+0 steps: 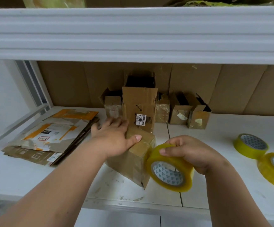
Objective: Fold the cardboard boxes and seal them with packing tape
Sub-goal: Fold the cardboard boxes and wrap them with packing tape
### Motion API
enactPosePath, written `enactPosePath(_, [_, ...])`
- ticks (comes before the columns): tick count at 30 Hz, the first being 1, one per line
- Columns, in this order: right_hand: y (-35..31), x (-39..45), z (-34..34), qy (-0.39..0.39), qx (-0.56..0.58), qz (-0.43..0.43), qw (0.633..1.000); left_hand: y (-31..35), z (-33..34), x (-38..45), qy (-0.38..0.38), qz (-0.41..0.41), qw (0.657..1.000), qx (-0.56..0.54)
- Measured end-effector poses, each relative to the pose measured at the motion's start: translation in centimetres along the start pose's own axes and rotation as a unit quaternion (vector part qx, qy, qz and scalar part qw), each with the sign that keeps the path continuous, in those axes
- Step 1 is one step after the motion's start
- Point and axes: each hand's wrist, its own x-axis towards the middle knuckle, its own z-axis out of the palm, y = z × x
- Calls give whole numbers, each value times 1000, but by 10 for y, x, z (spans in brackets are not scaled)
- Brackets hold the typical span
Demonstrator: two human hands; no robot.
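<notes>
A small closed cardboard box (133, 159) lies on the white counter (34, 176) in the middle of the view. My left hand (115, 136) rests on its top left, thumb pressed on the taped top face, fingers spread over the far edge. My right hand (191, 153) grips a yellow roll of packing tape (169, 169) against the box's right side. A clear strip of tape runs from the roll onto the box's right edge.
A taller open box (139, 110) with a 0613 label stands right behind. Several small open boxes (182, 112) line the back wall. Flattened cardboard (51, 136) lies at the left. Two more tape rolls (250, 145) sit at the right. A white shelf (133, 33) overhangs.
</notes>
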Motion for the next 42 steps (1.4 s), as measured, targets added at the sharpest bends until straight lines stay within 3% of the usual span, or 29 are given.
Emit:
enactPosePath(3, [5, 1, 3, -3, 32, -19, 999, 19, 12, -12, 93, 57, 994, -12])
enactPosePath(9, [17, -5, 3, -61, 105, -75, 990, 16, 13, -25, 51, 77, 995, -47])
enactPosePath(13, [28, -8, 16, -117, 187, -91, 971, -1, -1, -29, 17, 101, 983, -151])
enactPosePath(19, [48, -11, 42, -127, 248, -114, 954, -2, 10, -33, 116, 93, 987, -69])
enactPosePath(23, [60, -16, 50, -164, 241, -146, 945, -5, 20, -41, 144, 107, 980, -88])
enactPosePath(30, [66, -20, 76, -140, 246, -153, 947, -16, 24, -50, 128, 95, 982, -105])
enactPosePath(38, [90, -39, 96, -45, 231, -118, 965, -15, 21, -53, 109, 88, 988, -62])
enactPosePath(42, [84, -42, 102, -41, 203, -118, 971, -9, 31, -56, 144, 56, 972, -178])
